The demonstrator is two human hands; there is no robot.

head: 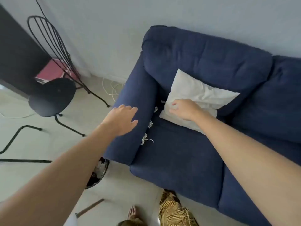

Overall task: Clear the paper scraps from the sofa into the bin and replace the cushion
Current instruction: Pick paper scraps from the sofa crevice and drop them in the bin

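The right hand (185, 110) grips the near-left corner of a white cushion (197, 97) on the navy sofa (179, 160); the left hand (121, 119) hovers fingers spread over the armrest. Paper scraps (147, 138) lie between the hands, and the bin (99, 172) sits below the left forearm.

A pale grey wall (105, 30) meets a light tiled floor (53, 141) in even, soft daylight. At far left, a black wire-backed chair (52, 95) with a round seat stands before a dark cabinet (14, 51), a pink box (52, 70) just behind the chair. A white cable (112, 88) lies coiled on the floor near the wall. Black metal furniture legs (17, 144) reach in from the left edge. A thin wooden strip (89, 207) lies on the tiles in the near foreground.
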